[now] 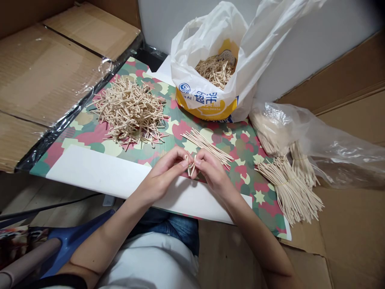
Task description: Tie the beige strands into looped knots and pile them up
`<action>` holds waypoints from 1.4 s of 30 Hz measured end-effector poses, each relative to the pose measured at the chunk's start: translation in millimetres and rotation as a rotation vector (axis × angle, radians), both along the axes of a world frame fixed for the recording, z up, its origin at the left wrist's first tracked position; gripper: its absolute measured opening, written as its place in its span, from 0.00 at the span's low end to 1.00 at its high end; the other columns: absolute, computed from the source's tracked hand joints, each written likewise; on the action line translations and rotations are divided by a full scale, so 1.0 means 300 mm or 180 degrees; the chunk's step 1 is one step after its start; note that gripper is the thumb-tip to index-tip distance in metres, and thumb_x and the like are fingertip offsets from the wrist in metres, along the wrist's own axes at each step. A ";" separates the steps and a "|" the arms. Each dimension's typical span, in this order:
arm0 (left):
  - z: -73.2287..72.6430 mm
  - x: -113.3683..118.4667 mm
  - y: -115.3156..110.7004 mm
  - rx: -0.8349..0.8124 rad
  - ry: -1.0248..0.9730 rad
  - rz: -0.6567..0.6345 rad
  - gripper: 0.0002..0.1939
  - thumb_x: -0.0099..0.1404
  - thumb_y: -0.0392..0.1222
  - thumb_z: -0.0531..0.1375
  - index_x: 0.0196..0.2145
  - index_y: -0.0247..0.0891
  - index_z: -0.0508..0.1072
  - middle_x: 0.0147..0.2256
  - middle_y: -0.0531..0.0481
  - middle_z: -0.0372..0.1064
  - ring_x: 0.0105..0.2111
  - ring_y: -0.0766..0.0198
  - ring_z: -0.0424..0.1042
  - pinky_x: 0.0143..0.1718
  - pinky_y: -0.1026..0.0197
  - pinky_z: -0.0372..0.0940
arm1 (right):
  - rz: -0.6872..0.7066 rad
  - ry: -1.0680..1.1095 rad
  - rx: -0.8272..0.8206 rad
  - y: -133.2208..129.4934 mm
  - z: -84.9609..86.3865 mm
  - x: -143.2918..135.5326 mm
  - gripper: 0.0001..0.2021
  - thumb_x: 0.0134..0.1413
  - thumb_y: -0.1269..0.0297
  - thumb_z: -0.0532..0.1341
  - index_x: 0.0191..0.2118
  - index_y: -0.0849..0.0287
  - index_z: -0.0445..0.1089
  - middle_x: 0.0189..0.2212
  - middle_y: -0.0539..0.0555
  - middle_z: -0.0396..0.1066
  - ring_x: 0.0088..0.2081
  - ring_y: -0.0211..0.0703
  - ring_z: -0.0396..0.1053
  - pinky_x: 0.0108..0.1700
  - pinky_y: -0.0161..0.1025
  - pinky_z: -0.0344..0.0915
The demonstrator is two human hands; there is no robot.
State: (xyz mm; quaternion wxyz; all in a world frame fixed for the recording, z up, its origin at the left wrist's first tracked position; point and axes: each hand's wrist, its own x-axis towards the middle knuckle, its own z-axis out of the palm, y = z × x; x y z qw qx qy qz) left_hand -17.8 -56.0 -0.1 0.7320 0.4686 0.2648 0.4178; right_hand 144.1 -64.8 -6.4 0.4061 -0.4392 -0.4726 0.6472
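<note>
My left hand (171, 165) and my right hand (210, 168) meet over the near edge of the table, thumbs and fingers pinched. Between them is a thin pale cord (190, 170), bent into a loop with short ends hanging down; the fingertips partly cover it. Just beyond my right hand lies a small row of straight pale cords (207, 146). Farther off to the left rises a heap of looped or knotted pale cords (129, 110).
A white and yellow plastic bag (207, 98) with more looped cords stands at the back. Tied bundles of straight cords (290, 186) lie at the right beside a clear plastic bag (319, 140). Cardboard boxes (57, 76) border the patterned table covering (246, 160).
</note>
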 end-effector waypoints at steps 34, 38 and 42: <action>0.011 -0.092 -0.012 0.1380 0.1260 0.0428 0.06 0.64 0.41 0.57 0.33 0.36 0.70 0.32 0.50 0.67 0.34 0.64 0.68 0.38 0.61 0.62 | -0.0649 -0.2528 0.2357 -0.094 0.041 -0.070 0.05 0.58 0.70 0.51 0.31 0.56 0.57 0.24 0.48 0.65 0.27 0.38 0.66 0.30 0.35 0.62; 0.023 -0.114 -0.033 0.1911 0.2199 0.0603 0.06 0.63 0.41 0.57 0.32 0.36 0.71 0.32 0.50 0.69 0.36 0.62 0.66 0.39 0.59 0.60 | -0.0612 -0.3234 0.3714 -0.108 0.034 -0.096 0.06 0.56 0.75 0.51 0.30 0.57 0.57 0.22 0.51 0.64 0.26 0.42 0.61 0.31 0.39 0.60; 0.039 -0.131 -0.048 0.2301 0.2549 0.0530 0.06 0.63 0.39 0.56 0.32 0.36 0.72 0.31 0.50 0.70 0.35 0.62 0.65 0.37 0.59 0.59 | -0.0130 -0.3736 0.4026 -0.113 0.054 -0.105 0.06 0.54 0.76 0.51 0.30 0.58 0.58 0.22 0.52 0.64 0.26 0.43 0.59 0.30 0.40 0.58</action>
